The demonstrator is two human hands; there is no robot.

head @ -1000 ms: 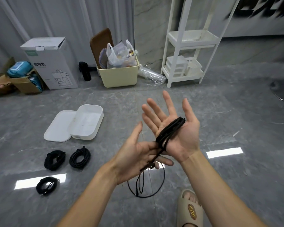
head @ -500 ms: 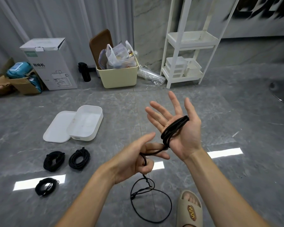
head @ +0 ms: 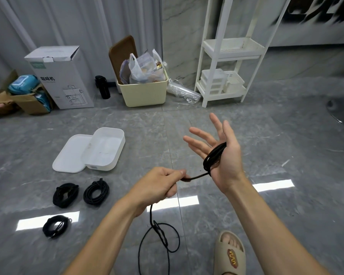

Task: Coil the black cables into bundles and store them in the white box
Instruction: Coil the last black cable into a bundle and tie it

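Above grey marble floor [head: 266, 135], left hand [head: 157, 187] pinches black cable [head: 213, 157] wound round open right hand [head: 224, 155].

Open grey floor [head: 246, 135] lay between the hands and the white box [head: 105, 149], its top uncovered beside its lid [head: 72, 153]. Three coiled bundles [head: 95, 192] sat just before it, well apart from the loose cable [head: 159, 235] and the slipper [head: 229, 253] nearer in

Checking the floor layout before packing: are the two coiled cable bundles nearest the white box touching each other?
Apart. The head view shows a strip of grey floor between the left bundle and the right bundle.
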